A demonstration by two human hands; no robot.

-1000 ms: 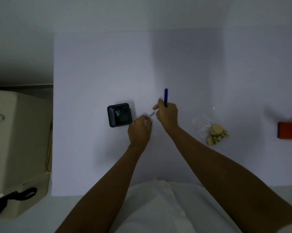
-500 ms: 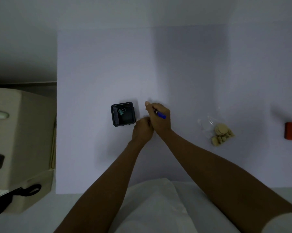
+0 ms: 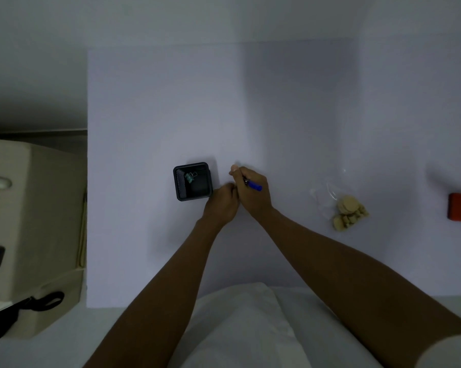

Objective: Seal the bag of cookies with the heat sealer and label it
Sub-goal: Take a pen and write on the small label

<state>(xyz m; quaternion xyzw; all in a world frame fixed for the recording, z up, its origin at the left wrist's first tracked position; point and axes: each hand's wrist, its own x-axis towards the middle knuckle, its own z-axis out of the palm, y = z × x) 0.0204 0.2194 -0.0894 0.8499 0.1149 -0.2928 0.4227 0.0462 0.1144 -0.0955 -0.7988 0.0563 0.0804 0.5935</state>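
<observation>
Right hand [image 3: 253, 191]: curled tight around a blue pen [image 3: 253, 186], mid-worktop.
Left hand [image 3: 222, 205]: fisted, touching the right; what it holds cannot be told.
Cookie bag [image 3: 343, 207]: flat on the worktop [image 3: 157, 102], well right of both hands.
Black tray [image 3: 193, 181]: just left of the hands.

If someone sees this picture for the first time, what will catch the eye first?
First, the two hands meeting at the centre of the white table: the right hand grips a blue pen, and the left hand is closed beside it. A black tray lies just left of them; the clear bag of cookies lies to the right.
</observation>
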